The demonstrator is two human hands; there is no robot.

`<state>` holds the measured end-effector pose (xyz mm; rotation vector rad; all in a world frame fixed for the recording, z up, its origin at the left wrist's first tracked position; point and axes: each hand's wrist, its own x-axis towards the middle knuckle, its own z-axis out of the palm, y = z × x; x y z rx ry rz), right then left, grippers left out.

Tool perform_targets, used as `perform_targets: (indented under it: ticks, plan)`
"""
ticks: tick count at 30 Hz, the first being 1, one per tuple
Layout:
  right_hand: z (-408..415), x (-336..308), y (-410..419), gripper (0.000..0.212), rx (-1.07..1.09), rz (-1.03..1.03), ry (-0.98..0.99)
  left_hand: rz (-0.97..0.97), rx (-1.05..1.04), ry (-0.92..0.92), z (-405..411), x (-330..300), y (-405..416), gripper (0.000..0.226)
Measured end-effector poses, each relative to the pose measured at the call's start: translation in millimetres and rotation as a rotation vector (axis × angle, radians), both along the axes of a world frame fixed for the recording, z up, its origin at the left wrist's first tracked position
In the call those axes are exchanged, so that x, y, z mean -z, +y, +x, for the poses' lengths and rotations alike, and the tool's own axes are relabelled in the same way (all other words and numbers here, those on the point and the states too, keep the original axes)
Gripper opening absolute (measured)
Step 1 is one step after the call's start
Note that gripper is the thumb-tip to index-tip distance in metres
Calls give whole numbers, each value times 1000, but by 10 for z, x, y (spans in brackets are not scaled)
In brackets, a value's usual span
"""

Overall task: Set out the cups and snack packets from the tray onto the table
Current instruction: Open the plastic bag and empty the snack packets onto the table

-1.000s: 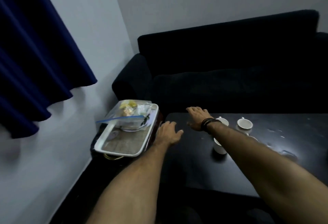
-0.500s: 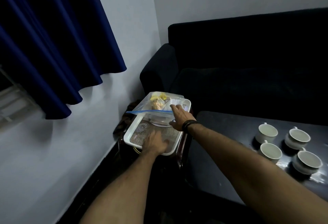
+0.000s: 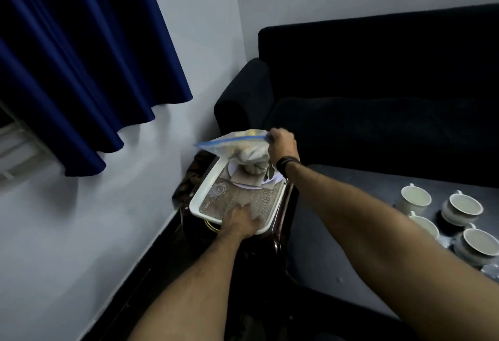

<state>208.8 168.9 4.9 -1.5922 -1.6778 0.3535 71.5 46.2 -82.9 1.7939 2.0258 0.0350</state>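
A white tray [image 3: 201, 193] with a patterned liner sits on a dark stool left of the black table [image 3: 337, 232]. My right hand [image 3: 282, 143] grips the blue zip edge of a clear snack packet [image 3: 237, 145] and holds it just above the tray's far end. My left hand [image 3: 241, 222] rests flat on the tray's near edge, fingers straight. Several white cups [image 3: 415, 199] stand on the table at the right.
A dark sofa [image 3: 378, 97] runs behind the table and tray. A blue curtain [image 3: 81, 57] hangs at the left against a pale wall. A white plate [image 3: 243, 182] with a printed picture lies in the tray under the packet.
My right hand has closed on the packet's zip edge and lifted it off the tray. My left hand stays on the tray's near edge. The view has moved closer.
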Motion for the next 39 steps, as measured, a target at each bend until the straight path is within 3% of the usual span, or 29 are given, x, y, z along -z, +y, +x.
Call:
perform_targets:
  ticks: [4,7,11,14,20,26,30,33,39]
  plan:
    - [183,-690,235,23,80,151,182,-17,13,14,118,-97,-32,72]
    - [342,-1203,264,21,93,263,342,79,45,-3,233,-265,-46,62]
    - [640,-1751,171,19,69,338,403,195,137,17,367,-483,-59,45]
    - [983,-1971,-12,15,20,355,333,229,-16,-143,438,-617,-87,56]
    - [1669,-1731,-555,15,-91,196,88,380,-278,-501,662,-1046,-108,30]
    - [1986,-1056,-959,21,-129,-6,-107,264,-69,-835,1234,-1471,-294,41]
    - [1953,-802,-1138,21,-172,-81,-144,295,118,-557,1553,-1397,-384,28]
    - [1917,-723,-1225,21,-198,-105,-142,366,102,-387,1656,-1333,-433,23]
    - [1891,-451,-1371,31,-109,-157,48,383,-3,-365,1789,-1265,-420,40]
